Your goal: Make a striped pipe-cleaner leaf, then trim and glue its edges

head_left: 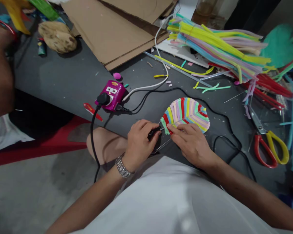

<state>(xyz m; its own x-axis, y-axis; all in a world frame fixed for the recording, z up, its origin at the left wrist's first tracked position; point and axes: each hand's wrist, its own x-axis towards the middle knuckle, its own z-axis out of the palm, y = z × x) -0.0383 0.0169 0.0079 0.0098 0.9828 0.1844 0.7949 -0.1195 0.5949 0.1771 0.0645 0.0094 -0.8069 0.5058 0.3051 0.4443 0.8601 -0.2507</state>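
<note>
My left hand (142, 140), with a metal watch (122, 166) at its wrist, is closed around a small black-handled tool (151, 133). The tool's thin metal tip reaches the left end of a striped leaf (189, 113) made of fuzzy pipe cleaners in red, yellow, green, blue, lilac and pink. With closed fingers, my right hand (191, 143) grips the leaf's lower left edge and keeps it against the table. Those fingers cover part of the leaf. Thin bare wires (163, 145) stick out below, between my hands. Most of the tool is hidden in my left palm.
A magenta power socket (112, 94) with black cables stands left of my hands. Scissors (263, 136) lie at right. Bundled pipe cleaners (219, 48) and cardboard (119, 32) fill the back. Another person's arm (1, 71) is at far left, by a red-and-white craft knife (93, 111).
</note>
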